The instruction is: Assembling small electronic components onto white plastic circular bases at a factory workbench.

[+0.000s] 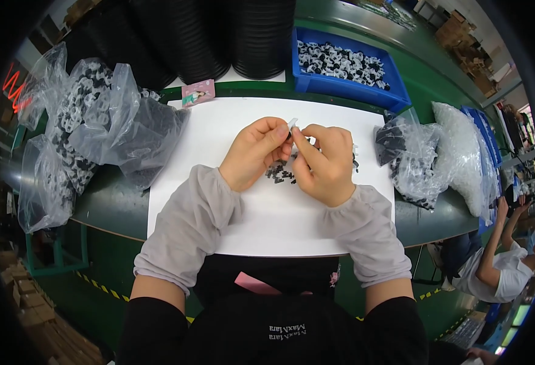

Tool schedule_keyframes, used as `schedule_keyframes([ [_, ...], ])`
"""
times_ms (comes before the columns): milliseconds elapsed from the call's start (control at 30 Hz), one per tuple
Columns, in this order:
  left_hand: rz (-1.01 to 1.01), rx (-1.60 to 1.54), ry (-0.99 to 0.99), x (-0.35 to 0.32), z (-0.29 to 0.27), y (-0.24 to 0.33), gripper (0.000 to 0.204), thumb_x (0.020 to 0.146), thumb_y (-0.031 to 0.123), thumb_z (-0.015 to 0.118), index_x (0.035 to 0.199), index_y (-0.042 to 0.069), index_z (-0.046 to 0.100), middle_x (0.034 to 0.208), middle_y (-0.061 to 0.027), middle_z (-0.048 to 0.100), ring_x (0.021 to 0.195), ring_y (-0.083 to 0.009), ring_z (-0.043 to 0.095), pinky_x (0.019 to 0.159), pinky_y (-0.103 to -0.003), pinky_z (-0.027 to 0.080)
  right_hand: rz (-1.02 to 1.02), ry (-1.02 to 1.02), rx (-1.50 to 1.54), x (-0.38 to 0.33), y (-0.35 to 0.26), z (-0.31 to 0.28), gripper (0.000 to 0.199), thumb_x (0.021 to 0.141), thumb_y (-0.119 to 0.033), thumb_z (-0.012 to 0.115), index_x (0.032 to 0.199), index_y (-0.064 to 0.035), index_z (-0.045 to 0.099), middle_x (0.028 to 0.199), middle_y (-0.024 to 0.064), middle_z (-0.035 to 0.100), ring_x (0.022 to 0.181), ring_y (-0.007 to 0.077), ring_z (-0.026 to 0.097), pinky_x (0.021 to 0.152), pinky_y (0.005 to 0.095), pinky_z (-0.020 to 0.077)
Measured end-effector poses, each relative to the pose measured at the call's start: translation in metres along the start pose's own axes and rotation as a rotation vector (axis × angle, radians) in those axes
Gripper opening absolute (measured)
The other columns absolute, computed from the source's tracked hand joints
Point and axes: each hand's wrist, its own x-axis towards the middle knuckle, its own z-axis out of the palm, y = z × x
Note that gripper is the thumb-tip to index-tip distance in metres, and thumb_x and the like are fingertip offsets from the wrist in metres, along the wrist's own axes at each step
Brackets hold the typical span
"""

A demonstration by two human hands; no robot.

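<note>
Steadying the small white-and-black part likely calls for a light, even pinch, hands close together. The left hand holds it between thumb and finger; the right hand has narrowed fingers at its right side, grip unclear. It pokes up between the fingertips, beyond loose dark pieces on a white sheet.
</note>
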Motion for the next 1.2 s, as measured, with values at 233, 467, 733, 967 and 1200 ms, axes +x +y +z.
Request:
schedule_keyframes([
  [233, -0.007, 0.225, 0.019, -0.002, -0.002, 0.006, 0.02, 0.092, 0.018, 0.061, 0.105, 0.005, 0.053, 0.083, -0.001, 0.057, 0.07, -0.0085, 0.053, 0.067, -0.022, 0.045, -0.027, -0.042, 0.078, 0.003, 0.001, -0.003, 0.042, 0.06, 0.004, 0.059, 0.101, -0.0017, 0.067, 0.094, 0.0057, 0.06, 0.068, 0.0196, 0.049, 0.071, 0.0346, 0.0385],
  [467, 0.052, 0.117, 0.024, 0.002, -0.011, 0.008, 0.019, 0.091, 0.022, 0.061, 0.101, 0.008, 0.053, 0.081, 0.0006, 0.055, 0.069, -0.0073, 0.05, 0.063, -0.02, 0.042, 0.236, -0.483, 0.174, -0.013, 0.012, -0.009, 0.008, 0.07, -0.008, 0.069, 0.077, -0.0104, 0.07, 0.081, 0.0014, 0.062, 0.074, 0.0231, 0.056, 0.069, 0.0349, 0.0386],
  [733, 0.081, 0.023, -0.045, 0.001, -0.013, 0.009, 0.019, 0.093, 0.023, 0.06, 0.102, 0.009, 0.052, 0.081, 0.0, 0.053, 0.073, -0.0075, 0.049, 0.065, -0.021, 0.041, 0.217, -0.57, 0.107, -0.022, -0.009, 0.003, 0.001, 0.072, -0.012, 0.068, 0.072, -0.0121, 0.069, 0.076, -0.0011, 0.059, 0.08, 0.0197, 0.055, 0.073, 0.0354, 0.0369],
  [967, 0.069, 0.12, -0.173, -0.002, -0.019, 0.009, 0.028, 0.09, 0.029, 0.062, 0.104, 0.008, 0.05, 0.086, 0.0001, 0.048, 0.076, -0.0093, 0.046, 0.062, -0.021, 0.039, 0.486, -0.577, 0.352, -0.012, -0.006, -0.007, 0.003, 0.073, -0.004, 0.064, 0.074, -0.0065, 0.064, 0.078, 0.0008, 0.06, 0.071, 0.015, 0.057, 0.066, 0.0301, 0.0407],
  [1200, -0.001, 0.161, -0.25, -0.001, -0.012, 0.005, 0.033, 0.086, 0.031, 0.068, 0.102, 0.008, 0.05, 0.084, -0.0008, 0.052, 0.072, -0.0084, 0.048, 0.062, -0.021, 0.04, 0.946, -0.251, 0.983, -0.002, 0.0, -0.023, 0.009, 0.082, 0.007, 0.058, 0.089, 0.0016, 0.054, 0.086, 0.007, 0.061, 0.081, 0.0135, 0.062, 0.074, 0.0249, 0.0502],
])
